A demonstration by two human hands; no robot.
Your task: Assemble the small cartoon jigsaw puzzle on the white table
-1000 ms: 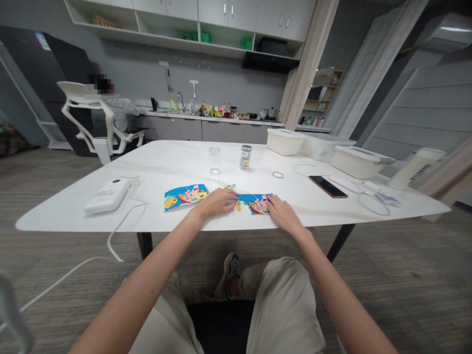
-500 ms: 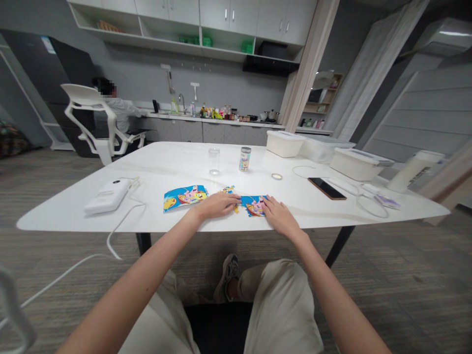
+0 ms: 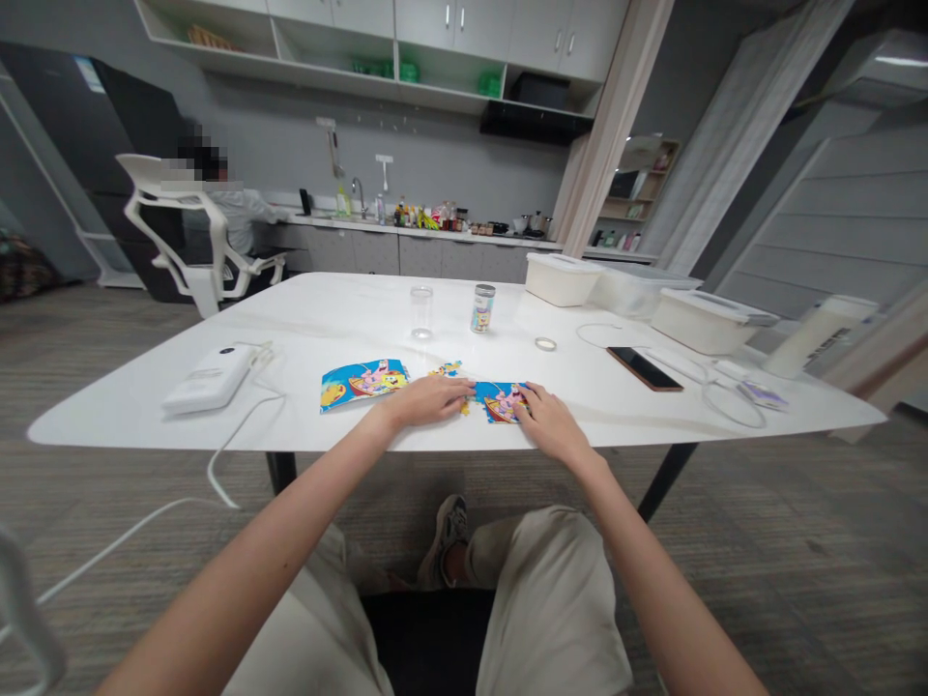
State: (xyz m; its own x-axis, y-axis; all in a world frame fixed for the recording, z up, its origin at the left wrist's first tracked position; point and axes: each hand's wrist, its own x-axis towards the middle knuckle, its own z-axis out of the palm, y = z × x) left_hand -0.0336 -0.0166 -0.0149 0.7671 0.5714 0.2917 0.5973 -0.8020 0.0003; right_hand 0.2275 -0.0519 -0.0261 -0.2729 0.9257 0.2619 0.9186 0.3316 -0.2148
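Observation:
A partly joined jigsaw puzzle (image 3: 500, 401), blue with a pink cartoon figure, lies near the table's front edge. My left hand (image 3: 433, 400) rests low at its left side, fingers stretched out and fingertips at the puzzle's upper left corner. On its right edge lie the spread fingers of my right hand (image 3: 552, 423). Loose yellow and blue puzzle pieces (image 3: 448, 368) lie just beyond my left hand, some partly hidden by it. Further left, a picture sheet (image 3: 362, 384) with the same cartoon scene lies slightly curled. Whether a small piece sits under my left fingertips is hidden.
On the white table (image 3: 348, 314) stand a clear jar (image 3: 421, 312) and a printed can (image 3: 482, 309), with a ring-shaped lid (image 3: 545, 343) nearby. A phone (image 3: 644, 368), cables and storage boxes (image 3: 562, 280) are at right. A white power bank (image 3: 210, 379) lies left. Another person (image 3: 236, 217) sits behind.
The view has shifted very slightly. Both hands stay at the puzzle in almost the same pose, and nothing else has visibly moved on the table.

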